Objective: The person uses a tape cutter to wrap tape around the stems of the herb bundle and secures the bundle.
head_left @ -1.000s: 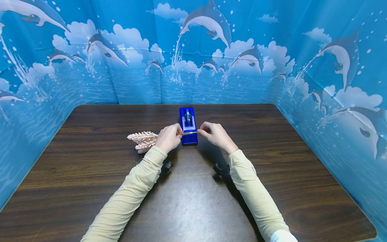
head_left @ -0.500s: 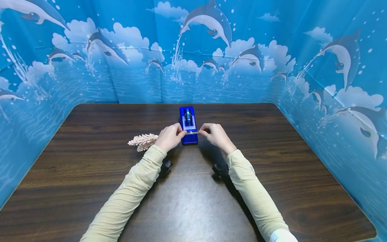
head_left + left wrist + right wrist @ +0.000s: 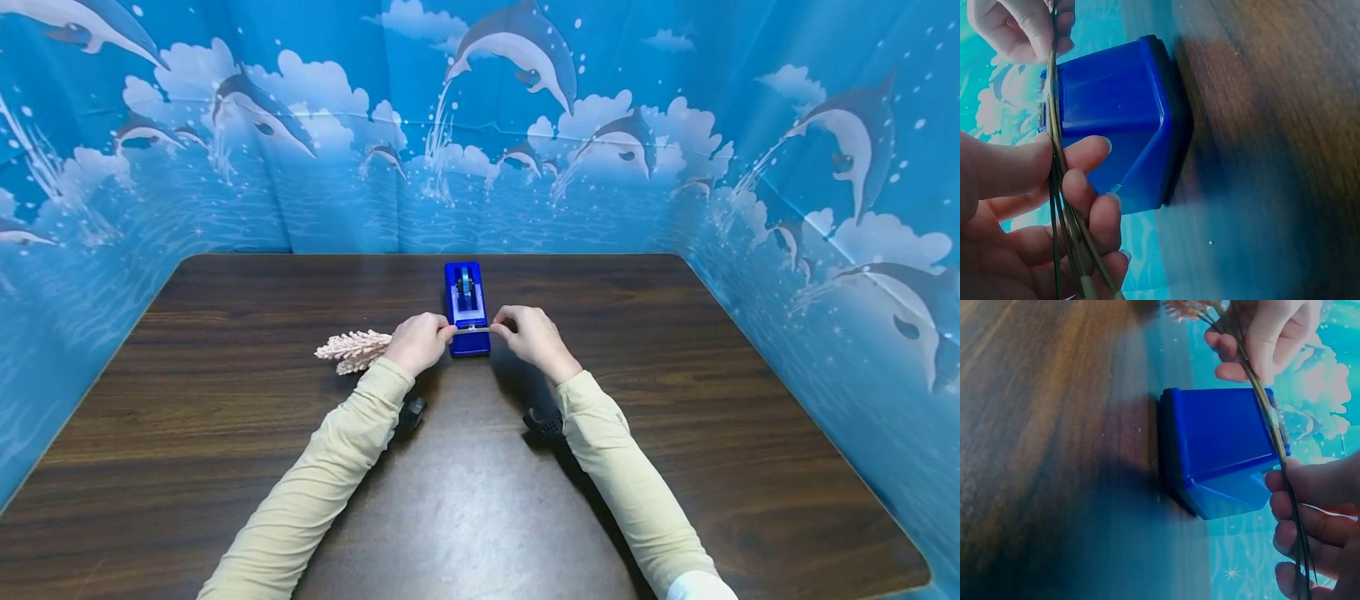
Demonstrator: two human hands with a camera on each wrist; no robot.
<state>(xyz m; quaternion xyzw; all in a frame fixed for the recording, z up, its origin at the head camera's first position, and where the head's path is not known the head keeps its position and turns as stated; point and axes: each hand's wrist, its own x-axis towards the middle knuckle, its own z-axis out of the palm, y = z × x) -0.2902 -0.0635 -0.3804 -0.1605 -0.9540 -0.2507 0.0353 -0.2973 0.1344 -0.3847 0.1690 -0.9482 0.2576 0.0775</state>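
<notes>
My left hand (image 3: pixel 416 342) pinches a bunch of thin flower stems (image 3: pixel 1055 119) between thumb and fingers, the stem ends passing across its curled fingers. Pale pink flower heads (image 3: pixel 354 350) stick out to the left beyond that hand. My right hand (image 3: pixel 532 337) pinches the other end of the stems, with loose ends running down past its fingers in the right wrist view. Between the hands the stems cross level over the front of a blue tape dispenser (image 3: pixel 470 344), right at its toothed cutter (image 3: pixel 1280 419). A pale shiny patch shows on the stems there.
A roll of tape (image 3: pixel 466 287) sits in the dispenser's back part. The dark wooden table (image 3: pixel 225 400) spreads out on all sides. Behind it hangs a blue curtain (image 3: pixel 337 208) with dolphins. Black wrist devices (image 3: pixel 543 419) show under both forearms.
The stems, slightly slanted a second ago, now run level across the dispenser. The flower heads have turned and look closer together. Both hands keep their grip in nearly the same place.
</notes>
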